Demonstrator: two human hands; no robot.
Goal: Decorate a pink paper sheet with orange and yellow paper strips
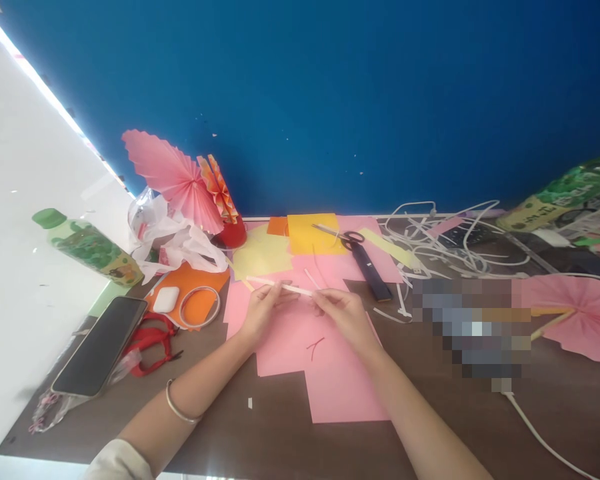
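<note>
I've got a thin white strip pinched between both hands over the pink paper sheets. Its long axis runs left-right, with the left end slightly farther from me than the right.

My left hand grips it near the middle, fingertips closed on it, and the free left end sticks out past that hand toward the yellow sheet. My right hand pinches the right end. Both hands are about equally near the strip and neither is free.

Around it:
- Scissors lie far and slightly right, on the orange-yellow sheet, with a dark flat bar just beside them.
- A small red scrap sits on the pink paper, nearer to me than my hands.
- Far left there's a pleated pink fan in a red holder and a crumpled plastic bag.
- Left side has a white tape ring, an earbud case, a phone, red pliers and a green bottle.
- On the right is a tangle of white cables, with another pink fan well apart.

Nothing lies between my hands and the strip. The closest loose bits are short white offcuts just beyond it.
</note>
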